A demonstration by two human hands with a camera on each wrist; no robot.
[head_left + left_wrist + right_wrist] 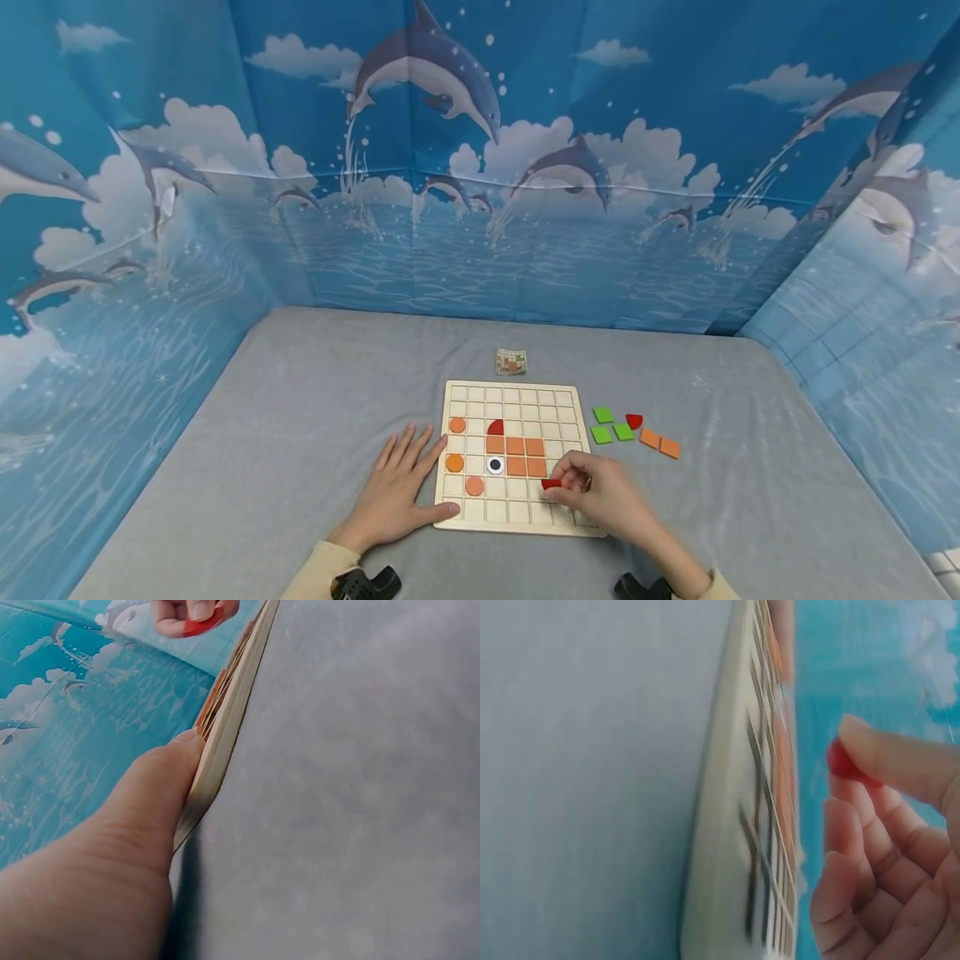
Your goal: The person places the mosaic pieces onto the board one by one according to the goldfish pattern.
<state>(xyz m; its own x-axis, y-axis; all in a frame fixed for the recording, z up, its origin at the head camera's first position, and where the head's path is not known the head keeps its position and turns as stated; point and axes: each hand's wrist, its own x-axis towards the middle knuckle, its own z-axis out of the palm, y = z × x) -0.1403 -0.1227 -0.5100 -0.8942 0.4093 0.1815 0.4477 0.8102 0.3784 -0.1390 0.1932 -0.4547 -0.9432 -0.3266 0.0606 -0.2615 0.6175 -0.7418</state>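
Note:
A wooden grid board (pixel 525 512) lies on the table. My left hand (pixel 393 487) is spread flat at its left side, with the thumb on the lower left corner and the other fingers along the left edge. Between thumb and fingertips, my right hand (pixel 606 493) pinches a small red piece (pixel 844 761) above the board's lower right part. On the grid sit several orange squares (pixel 515 446), a red quarter-circle piece (pixel 496 427), a white disc with a dark centre (pixel 495 466) and three orange discs (pixel 454 462).
Right of the board lie three green squares (pixel 602 435), another red piece (pixel 634 422) and two orange squares (pixel 670 448). A small patterned card (pixel 512 362) is behind the board. The grey cloth-covered table (pixel 300 375) meets a dolphin-print curtain (pixel 480 250) at the back and sides.

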